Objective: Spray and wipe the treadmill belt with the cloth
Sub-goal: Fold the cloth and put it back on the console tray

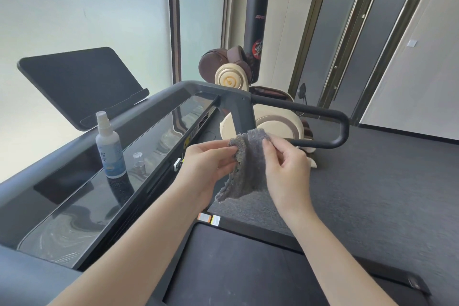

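Two hands share one small grey cloth, held up in the air between the treadmill console and the belt, and the way it is held looks like a sorting-out of the fabric rather than wiping. The left hand pinches the cloth's upper left edge between thumb and fingertips, closed on it, while the right hand is closed on the upper right edge in the same thumb-and-finger pinch, so the cloth hangs down between them with its lower corner loose. Holding it by two top edges lets it be spread or refolded into a flat pad, which I judge to be the aim before it goes down on the belt. Both forearms reach forward from the bottom of the view, wrists slightly raised, palms turned toward each other. The spray bottle stands upright on the glossy console top to the left, well apart from both hands, its clear cap set beside it; leaving it there keeps it within reach of the left hand. The treadmill belt lies dark and low beneath the forearms, untouched by the cloth. A black side handrail loops behind the cloth, not touching it.
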